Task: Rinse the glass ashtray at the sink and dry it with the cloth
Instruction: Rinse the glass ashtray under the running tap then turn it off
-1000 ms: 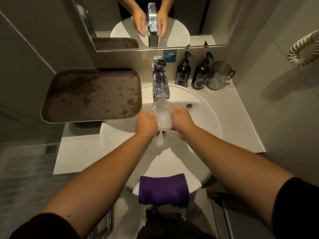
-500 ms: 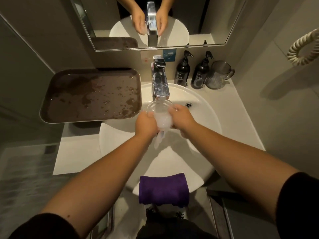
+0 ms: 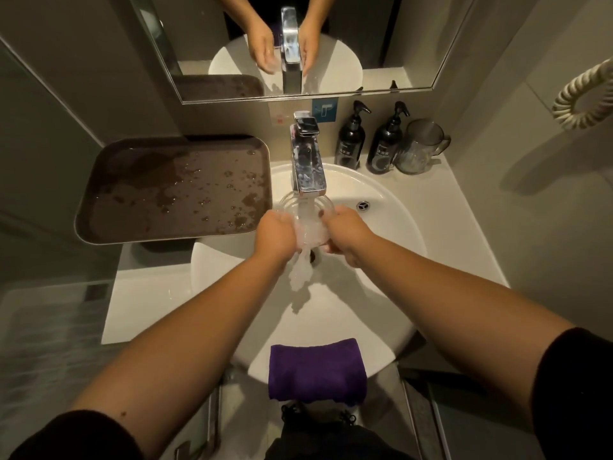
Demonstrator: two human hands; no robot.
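Ashtray (image 3: 306, 215) tilted, mouth toward faucet (image 3: 306, 167), in L hand (image 3: 275, 235) & R hand (image 3: 345, 232) grip, both curled round rim.

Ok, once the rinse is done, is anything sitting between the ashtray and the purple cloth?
Nothing visible. Both hands, left hand and right hand, hold the glass ashtray under the tap. Between it and the cloth on the near rim lies only bare sink bowl.

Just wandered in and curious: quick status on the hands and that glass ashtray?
Left hand and right hand both grip glass ashtray. Ashtray under running faucet, rinsing. Purple cloth unused on sink rim. Nothing in the way.
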